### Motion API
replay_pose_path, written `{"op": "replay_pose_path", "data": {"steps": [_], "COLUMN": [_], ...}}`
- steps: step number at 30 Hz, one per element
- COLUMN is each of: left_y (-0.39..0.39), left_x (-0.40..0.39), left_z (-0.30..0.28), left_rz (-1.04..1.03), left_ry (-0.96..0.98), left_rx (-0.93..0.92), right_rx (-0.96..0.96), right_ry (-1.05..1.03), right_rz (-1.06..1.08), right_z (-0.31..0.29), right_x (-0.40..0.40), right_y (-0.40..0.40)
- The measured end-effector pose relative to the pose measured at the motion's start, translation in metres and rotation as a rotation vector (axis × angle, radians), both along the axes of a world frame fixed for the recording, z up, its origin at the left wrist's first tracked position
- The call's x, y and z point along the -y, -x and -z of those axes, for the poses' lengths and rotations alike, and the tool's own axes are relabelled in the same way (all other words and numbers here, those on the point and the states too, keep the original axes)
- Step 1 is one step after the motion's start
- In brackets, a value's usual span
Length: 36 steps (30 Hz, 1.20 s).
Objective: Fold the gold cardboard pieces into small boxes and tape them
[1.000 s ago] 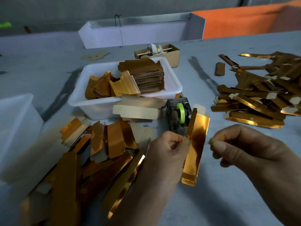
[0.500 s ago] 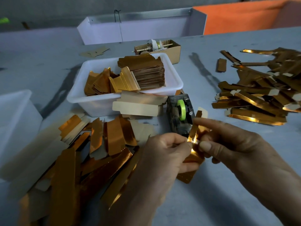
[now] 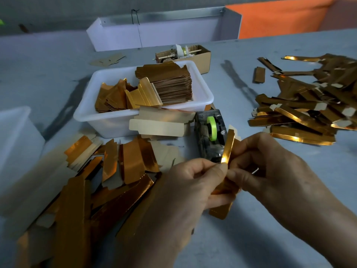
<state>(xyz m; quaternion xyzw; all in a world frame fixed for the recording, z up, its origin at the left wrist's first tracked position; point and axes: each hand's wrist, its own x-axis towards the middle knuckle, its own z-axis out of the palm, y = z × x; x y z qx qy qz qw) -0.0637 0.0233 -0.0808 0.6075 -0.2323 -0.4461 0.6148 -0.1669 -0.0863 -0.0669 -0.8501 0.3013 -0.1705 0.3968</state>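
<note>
A long gold cardboard piece stands nearly upright between both hands, low in the middle of the view. My left hand pinches its left edge with thumb and forefinger. My right hand grips the same piece from the right, fingers curled round its folded side. The lower end of the piece sticks out below the hands. Just behind it sits a dark tape dispenser with a green roll.
A white tub holds stacked gold blanks. Loose flat blanks lie heaped at the left. Folded gold pieces pile up at the right. A small brown carton and a white tray stand behind. Another white tub is far left.
My right hand came in from the right and took hold of the gold piece, which my left hand held alone before. The piece has turned edge-on and narrower.
</note>
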Motion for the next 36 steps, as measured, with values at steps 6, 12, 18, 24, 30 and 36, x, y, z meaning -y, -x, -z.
{"op": "replay_pose_path", "data": {"steps": [6,12,18,24,30,36], "left_y": [0.013,0.025,0.028,0.01,0.018,0.002], "left_x": [0.003,0.003,-0.001,-0.007,-0.001,-0.007], "left_z": [0.008,0.013,0.016,-0.003,-0.005,-0.009], "left_rz": [-0.17,-0.311,-0.298,-0.389,-0.191,-0.191], "left_ry": [-0.001,0.005,-0.004,0.124,-0.018,-0.029], "left_rx": [0.231,0.758,0.821,0.578,0.473,0.487], "right_rx": [-0.075,-0.096,-0.229,-0.136,0.072,0.116], "right_ry": [0.155,0.133,0.191,0.284,-0.3,-0.413], "right_rz": [0.05,0.089,0.094,0.221,-0.007,-0.035], "right_z": [-0.007,-0.015,-0.019,-0.007,-0.003,0.001], "right_x": [-0.011,-0.01,-0.009,0.013,-0.005,-0.003], "right_y": [-0.004,-0.003,-0.007,0.018,0.01,0.0]}}
